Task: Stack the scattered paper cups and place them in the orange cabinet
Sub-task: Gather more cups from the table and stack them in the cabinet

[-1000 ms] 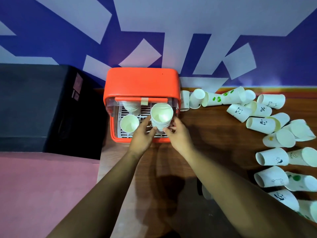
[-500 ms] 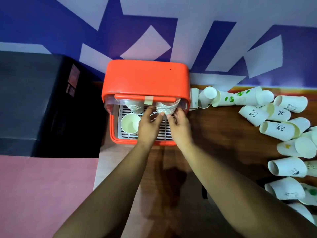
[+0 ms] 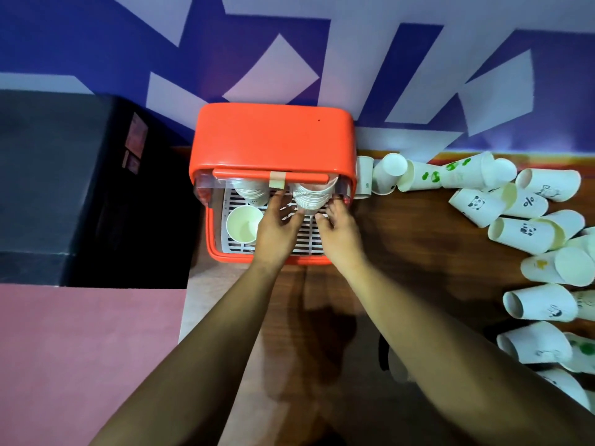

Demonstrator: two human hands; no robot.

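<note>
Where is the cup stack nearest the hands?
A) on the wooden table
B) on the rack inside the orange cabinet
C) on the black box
B: the cup stack stands on the white rack inside the orange cabinet, left hand and right hand at its base.

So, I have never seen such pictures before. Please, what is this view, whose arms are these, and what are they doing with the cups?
No machine here: a person wears one camera on the head, looking down at their own arms. The left hand and right hand reach into the orange cabinet, fingertips at a stack of cups; whether they grip it is unclear. Inside also stand another stack and a single cup. Many loose paper cups lie on their sides on the wooden table.
</note>
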